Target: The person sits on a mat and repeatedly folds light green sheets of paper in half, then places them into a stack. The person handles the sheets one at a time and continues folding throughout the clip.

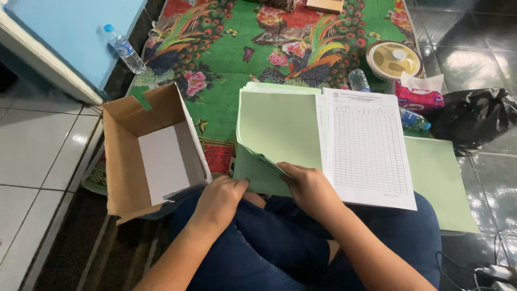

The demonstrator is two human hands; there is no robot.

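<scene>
Green sheet stack [277, 137]: hands are leafing through its lower edge.
Left hand [221, 196] is pinching a corner; right hand [309, 186] is gripping lifted sheets beside the white form [369, 151]; separating them cleanly needs care.

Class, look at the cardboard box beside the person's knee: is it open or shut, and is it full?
Open: the cardboard box has its flaps up, and its inside shows. Not full: only a white sheet lies inside.

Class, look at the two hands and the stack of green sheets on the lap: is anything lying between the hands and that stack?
Nothing visible does. The left hand and right hand already touch the green sheets at the near edge, lifting some.
</scene>
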